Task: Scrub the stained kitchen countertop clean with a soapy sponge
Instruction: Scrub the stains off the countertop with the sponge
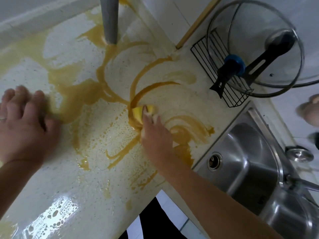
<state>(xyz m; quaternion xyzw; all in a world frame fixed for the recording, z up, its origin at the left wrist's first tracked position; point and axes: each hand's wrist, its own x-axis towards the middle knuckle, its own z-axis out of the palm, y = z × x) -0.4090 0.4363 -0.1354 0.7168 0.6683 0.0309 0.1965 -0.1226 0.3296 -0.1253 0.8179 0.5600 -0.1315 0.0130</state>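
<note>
The pale speckled countertop (60, 178) fills most of the view, wet and smeared with brown-yellow stain streaks (81, 94) that curve from its back edge to its front edge. Soap bubbles (57, 211) shine near the front left corner. One stainless steel sink basin (241, 152) is set into the right end, and a round drain (214, 160) shows in its floor. One black wire rack (203, 50) stands at the back right corner and holds a clear glass pan lid (276, 19) on edge and a black utensil with a blue collar (259, 64); whether a second lid stands behind it I cannot tell. One grey pipe (109, 19) rises from the back edge, and one pale wooden stick (195, 25) leans on the white wall (172, 11).

The left hand (22, 126) rests on the left edge, fingers loosely bent, holding nothing. The right hand (155, 135) grasps one yellow sponge (138, 113) pressed on the middle of the countertop, in the stain.
</note>
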